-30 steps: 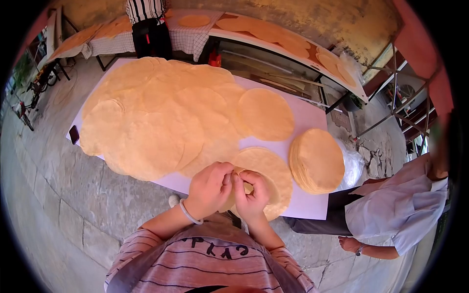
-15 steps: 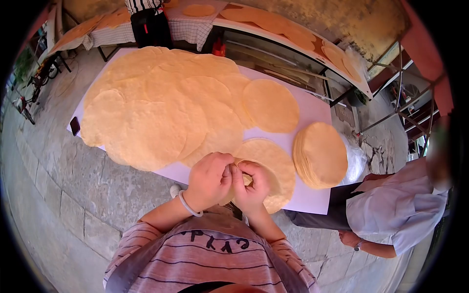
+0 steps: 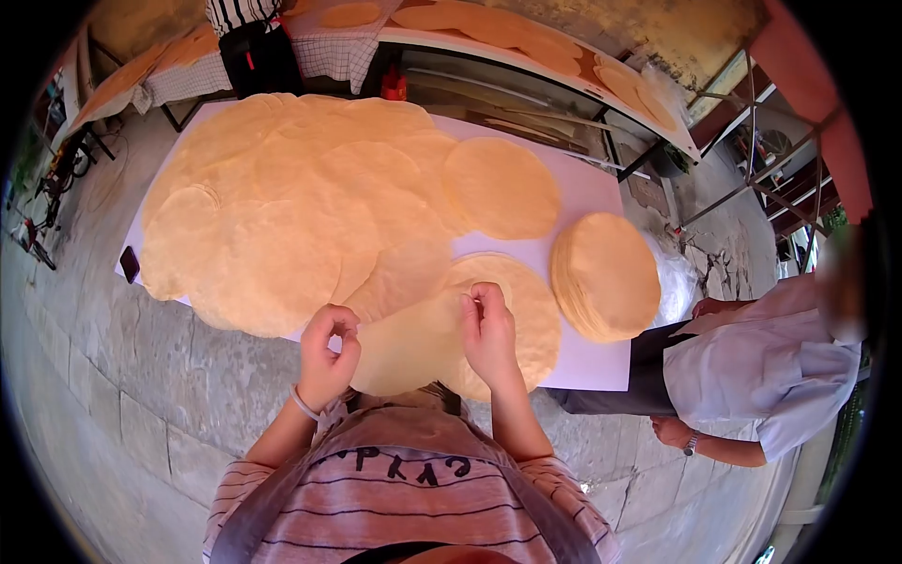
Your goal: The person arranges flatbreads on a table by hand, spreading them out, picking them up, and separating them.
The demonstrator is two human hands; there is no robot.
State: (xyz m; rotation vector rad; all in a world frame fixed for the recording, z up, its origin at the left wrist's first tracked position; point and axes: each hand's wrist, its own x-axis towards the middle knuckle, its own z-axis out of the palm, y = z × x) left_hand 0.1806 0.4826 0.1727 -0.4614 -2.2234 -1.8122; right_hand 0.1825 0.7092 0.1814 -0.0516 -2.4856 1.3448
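Between my hands hangs a thin, pale, translucent round flatbread (image 3: 409,346), its upper edge stretched between them. My left hand (image 3: 329,355) pinches the edge on the left, and my right hand (image 3: 490,336) pinches it on the right. Behind and below it, at the table's near edge, lies a round flatbread pile (image 3: 534,324), partly covered by my right hand. To the right stands a thick, neat flatbread stack (image 3: 606,277). Many overlapping flatbreads (image 3: 282,207) spread over the table's left part.
The flatbreads lie on a white-topped table (image 3: 597,367); another round flatbread (image 3: 503,188) is near its far side. A dark phone (image 3: 129,264) sits at the left corner. A person (image 3: 742,367) stands at right, another (image 3: 254,56) behind the table. A long table (image 3: 695,148) holds more rounds.
My hands have moved apart, from close together to either side, and the flatbread is now stretched between them. The view has shifted slightly.
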